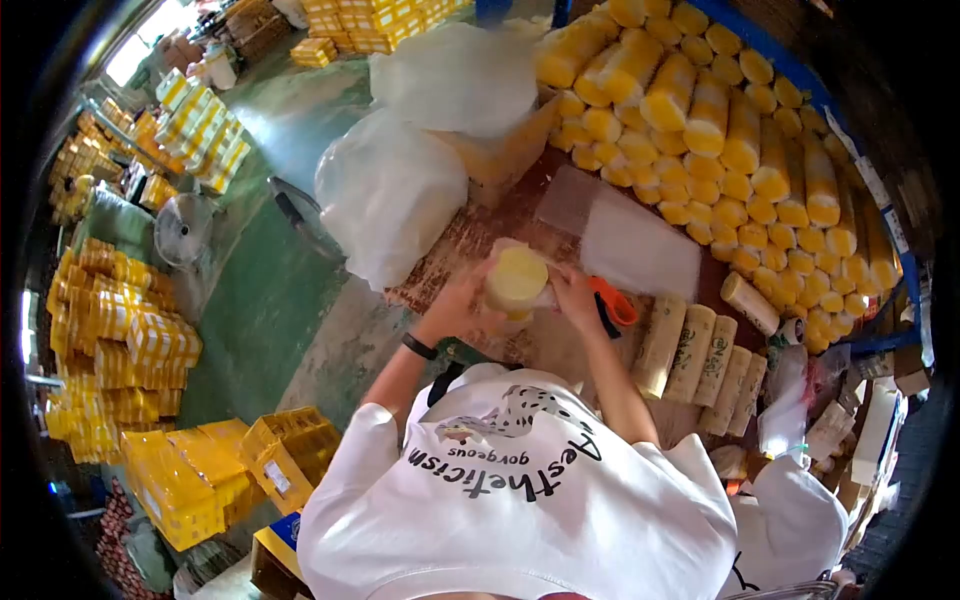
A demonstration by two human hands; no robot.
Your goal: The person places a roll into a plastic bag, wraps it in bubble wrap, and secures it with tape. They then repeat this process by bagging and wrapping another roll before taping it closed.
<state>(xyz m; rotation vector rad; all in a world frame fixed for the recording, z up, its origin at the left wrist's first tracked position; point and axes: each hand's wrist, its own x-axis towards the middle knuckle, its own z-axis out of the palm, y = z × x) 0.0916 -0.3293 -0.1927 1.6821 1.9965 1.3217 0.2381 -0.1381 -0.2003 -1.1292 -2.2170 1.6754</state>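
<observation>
Just ahead of my chest I hold a yellow cylindrical roll [517, 275] with its round end facing up toward me. My left hand [462, 303] curls around its left side. On the other side, my right hand [574, 298] has its fingers closed at the roll's edge, where a pale, see-through wrapping shows. Right beside my right wrist lie orange-handled scissors [617, 303] on the worn reddish-brown table [490, 235]. Flat white sheets [640, 240] lie beyond them.
Several pale rolls with printed marks [690, 355] lie in a row to my right. Yellow net-covered rolls [720, 140] are piled at the far right. White plastic bags [395, 190] bulge at the table's left end. Yellow taped boxes [190, 480] stand lower left. A co-worker's white sleeve [790, 510] is at my right.
</observation>
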